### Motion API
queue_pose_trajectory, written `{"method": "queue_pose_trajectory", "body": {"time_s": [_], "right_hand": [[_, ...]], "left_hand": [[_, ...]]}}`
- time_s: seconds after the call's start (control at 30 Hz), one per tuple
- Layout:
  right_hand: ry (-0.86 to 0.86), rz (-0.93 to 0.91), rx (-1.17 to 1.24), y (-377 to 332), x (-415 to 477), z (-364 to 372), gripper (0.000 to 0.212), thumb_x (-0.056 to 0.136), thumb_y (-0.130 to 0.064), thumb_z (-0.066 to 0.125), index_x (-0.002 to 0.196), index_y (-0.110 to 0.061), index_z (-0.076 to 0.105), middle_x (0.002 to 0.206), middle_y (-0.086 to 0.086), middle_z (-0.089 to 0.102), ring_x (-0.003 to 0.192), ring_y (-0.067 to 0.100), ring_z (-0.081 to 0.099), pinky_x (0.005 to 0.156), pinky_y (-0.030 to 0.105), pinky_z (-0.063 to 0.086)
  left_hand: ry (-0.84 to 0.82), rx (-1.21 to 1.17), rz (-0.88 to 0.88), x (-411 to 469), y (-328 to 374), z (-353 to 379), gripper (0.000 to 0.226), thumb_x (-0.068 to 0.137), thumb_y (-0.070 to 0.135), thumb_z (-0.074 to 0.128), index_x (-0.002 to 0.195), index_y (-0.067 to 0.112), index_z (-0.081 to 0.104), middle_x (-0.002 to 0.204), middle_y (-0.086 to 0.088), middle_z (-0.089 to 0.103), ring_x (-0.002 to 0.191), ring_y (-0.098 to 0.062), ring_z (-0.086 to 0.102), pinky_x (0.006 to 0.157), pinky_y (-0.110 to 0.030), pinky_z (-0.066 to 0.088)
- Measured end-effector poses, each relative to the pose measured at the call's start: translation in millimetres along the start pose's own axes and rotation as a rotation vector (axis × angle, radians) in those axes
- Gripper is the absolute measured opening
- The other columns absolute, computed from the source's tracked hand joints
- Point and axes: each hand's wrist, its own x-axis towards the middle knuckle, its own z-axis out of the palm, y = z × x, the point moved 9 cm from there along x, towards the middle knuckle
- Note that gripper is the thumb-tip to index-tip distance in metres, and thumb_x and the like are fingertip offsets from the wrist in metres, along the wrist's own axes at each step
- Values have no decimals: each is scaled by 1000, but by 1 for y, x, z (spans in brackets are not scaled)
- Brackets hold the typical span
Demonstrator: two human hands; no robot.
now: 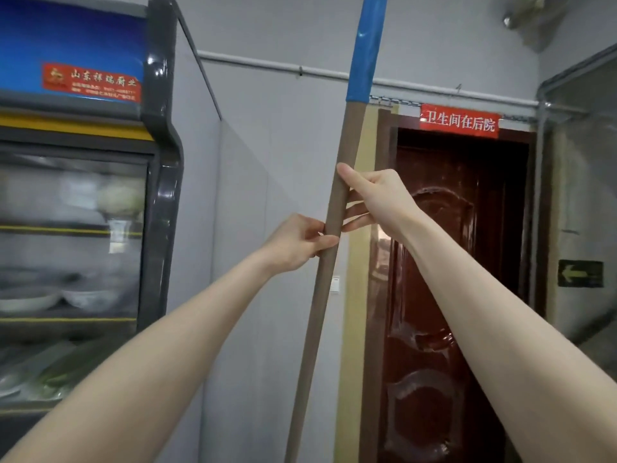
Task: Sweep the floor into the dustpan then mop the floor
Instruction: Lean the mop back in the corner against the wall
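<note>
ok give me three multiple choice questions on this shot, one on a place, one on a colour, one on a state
1. Where does the display fridge stand relative to the wooden handle?
A. to its left
B. to its right
C. above it

2. What colour is the wrap on the handle's upper part?
A. red
B. blue
C. yellow

3. How is the handle held?
A. by nobody, leaning on the wall
B. by one hand only
C. by both hands

1 A: the fridge fills the left side of the view.
2 B: blue wrap covers the top, above bare brown wood.
3 C: the left hand grips lower, the right hand higher.
</note>
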Motion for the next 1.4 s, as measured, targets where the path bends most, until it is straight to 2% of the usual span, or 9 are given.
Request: {"method": "queue_pose_trajectory", "body": {"time_s": [0.3, 0.47, 0.6, 0.7, 0.83, 0.97, 1.03, 1.27, 1.4], "right_hand": [[-26, 45, 66, 122, 101, 81, 47, 93, -39, 58, 95, 7, 68, 82, 14, 69, 64, 28, 70, 58, 39, 60], [-17, 82, 131, 204, 146, 120, 49, 91, -38, 61, 95, 10, 67, 83, 15, 67, 72, 30, 71, 56, 38, 60], [-55, 157, 180, 301, 176, 158, 51, 91, -36, 63, 90, 15, 65, 78, 13, 64, 62, 21, 70, 52, 32, 58], [-84, 230, 232, 370, 189, 184, 53, 90, -34, 64, 93, 18, 62, 79, 15, 63, 61, 21, 69, 51, 32, 58], [-174, 381, 277, 475, 183, 235, 46, 88, -33, 67, 89, 13, 64, 81, 15, 63, 66, 25, 68, 51, 31, 57], [-254, 493, 292, 562, 158, 281, 24, 88, -31, 67, 78, -9, 67, 79, 13, 65, 66, 22, 67, 49, 24, 52], [-268, 530, 298, 594, 149, 296, 21, 88, -31, 67, 77, -14, 68, 77, 9, 67, 62, 19, 69, 49, 24, 52], [-319, 643, 315, 666, 126, 331, 23, 89, -31, 65, 75, -14, 66, 73, 9, 61, 56, 21, 66, 49, 27, 55], [-329, 691, 331, 696, 122, 344, 21, 89, -30, 66, 75, -15, 66, 69, 5, 62, 51, 16, 66, 49, 27, 56]], "left_hand": [[9, 72, -64, 59, -148, -18, 14, 94, 11, 56, 82, 8, 62, 71, -1, 55, 64, -13, 47, 68, -26, 43], [37, 75, -109, 84, -235, -12, 11, 96, 7, 52, 99, 9, 63, 82, 6, 60, 68, 5, 52, 66, -9, 42], [33, 78, -217, 98, -335, 10, 22, 96, 7, 52, 114, 2, 64, 101, 2, 63, 81, 3, 56, 72, -4, 44], [25, 80, -299, 100, -401, 27, 23, 95, 6, 52, 114, -2, 64, 103, -2, 64, 74, 7, 55, 68, -1, 40], [2, 52, -450, 77, -504, 63, 23, 96, 2, 51, 115, -3, 62, 107, -8, 64, 80, 1, 52, 68, -1, 38], [-23, -25, -577, 38, -584, 102, 30, 96, 0, 49, 125, -5, 57, 129, -15, 59, 106, -8, 52, 89, -11, 40], [-52, -67, -611, 25, -611, 118, 33, 96, -2, 47, 129, -6, 53, 134, -15, 54, 114, -9, 48, 90, -4, 37], [-103, -134, -687, -7, -680, 152, 36, 96, -3, 46, 132, -6, 49, 138, -17, 50, 118, -11, 49, 90, -3, 36], [-80, -157, -744, -16, -714, 164, 34, 96, -3, 47, 130, -5, 51, 132, -26, 54, 98, -8, 48, 73, 1, 39]]}}
